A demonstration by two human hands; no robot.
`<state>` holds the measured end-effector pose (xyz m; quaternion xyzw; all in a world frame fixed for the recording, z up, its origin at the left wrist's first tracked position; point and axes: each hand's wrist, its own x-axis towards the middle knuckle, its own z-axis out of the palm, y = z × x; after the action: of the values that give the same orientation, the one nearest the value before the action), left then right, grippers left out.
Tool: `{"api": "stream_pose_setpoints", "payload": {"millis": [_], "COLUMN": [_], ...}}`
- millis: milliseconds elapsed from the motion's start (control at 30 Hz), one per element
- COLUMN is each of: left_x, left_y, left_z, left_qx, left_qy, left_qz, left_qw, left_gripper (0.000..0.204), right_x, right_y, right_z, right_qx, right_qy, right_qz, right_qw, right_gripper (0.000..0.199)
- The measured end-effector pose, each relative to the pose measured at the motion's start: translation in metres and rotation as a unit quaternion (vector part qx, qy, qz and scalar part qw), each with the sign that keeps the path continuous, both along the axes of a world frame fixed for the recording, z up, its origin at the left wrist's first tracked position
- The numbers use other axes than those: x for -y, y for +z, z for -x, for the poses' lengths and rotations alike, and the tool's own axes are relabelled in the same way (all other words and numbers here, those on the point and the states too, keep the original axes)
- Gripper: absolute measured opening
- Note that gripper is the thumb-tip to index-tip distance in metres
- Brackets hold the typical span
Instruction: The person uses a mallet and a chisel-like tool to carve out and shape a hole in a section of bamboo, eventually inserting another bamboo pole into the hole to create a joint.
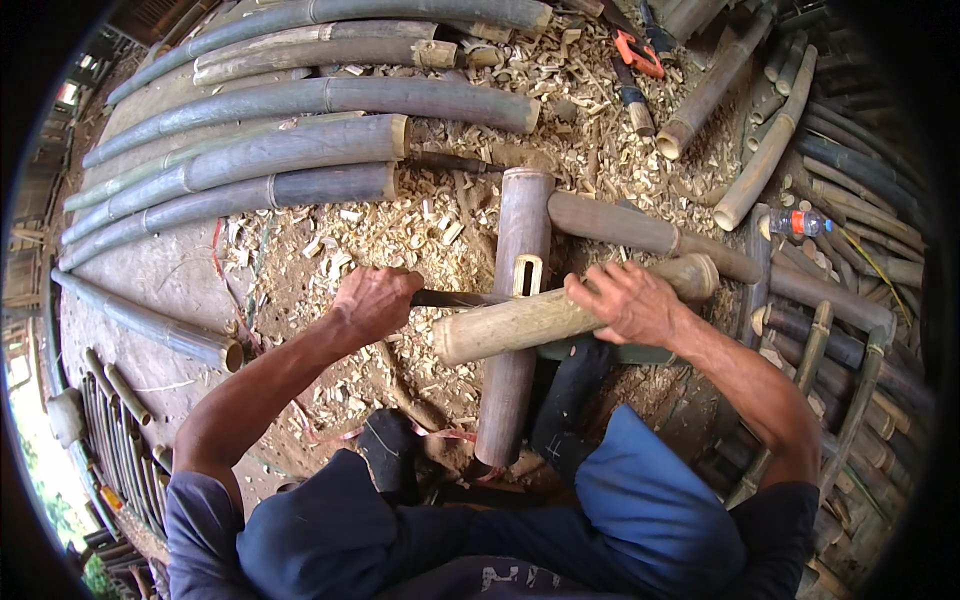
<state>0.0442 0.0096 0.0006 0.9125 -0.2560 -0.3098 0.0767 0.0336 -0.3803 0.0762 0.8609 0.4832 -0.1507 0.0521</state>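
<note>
A pale tan bamboo length (500,325), round and smooth with a thicker ring near each end, crosses over a darker bamboo log (504,390), tilting from 9 o'clock up toward 2. Whether the two touch is hard to tell. The right hand (630,303) grips the bamboo length from above, fingers wrapped over its right half, so most of the piece extends toward 9 o'clock from that hand.

The left hand (375,302) is a closed fist at the length's 9 o'clock, holding a narrow, dark metal blade (455,298) that points to 3 o'clock, close along the length's upper edge. The blade's far end is near a light block (528,275) with a slim slot, set on the log.

Taking the length as the clock's centre, a grey-brown bamboo tube (610,222) joins the log at 1 o'clock. Curled, cream-coloured shavings (440,225) litter the ground around 10. Farther out, thick, bluish-grey poles (290,190) lie in rows at 10 o'clock, an orange-handled tool (638,53) between 12 and 1, and a clear plastic bottle (795,222) at 2.
</note>
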Motion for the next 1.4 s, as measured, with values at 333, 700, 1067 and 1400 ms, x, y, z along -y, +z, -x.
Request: {"api": "stream_pose_setpoints", "payload": {"millis": [333,700,1067,1400], "left_x": [-0.003,-0.005,-0.007,-0.004], "left_y": [-0.009,-0.022,-0.036,-0.052], "left_z": [0.010,0.012,0.012,0.000], "left_qx": [0.079,0.082,0.113,0.058], "left_qy": [-0.026,-0.006,-0.013,0.013], "left_qz": [0.034,0.028,0.041,0.067], "left_qw": [0.996,0.996,0.993,0.996], "left_gripper": [0.013,0.011,0.009,0.010], "right_x": [-0.013,-0.031,-0.042,-0.035], "right_y": [-0.001,0.001,0.018,0.014], "right_z": [0.014,0.018,0.017,0.013], "right_qx": [0.008,0.029,-0.003,-0.027], "right_qy": [-0.007,0.015,0.041,-0.006], "right_qz": [0.010,0.009,-0.036,0.005], "right_qw": [1.000,0.999,0.999,1.000], "right_gripper": [0.085,0.066,0.067,0.076]}}
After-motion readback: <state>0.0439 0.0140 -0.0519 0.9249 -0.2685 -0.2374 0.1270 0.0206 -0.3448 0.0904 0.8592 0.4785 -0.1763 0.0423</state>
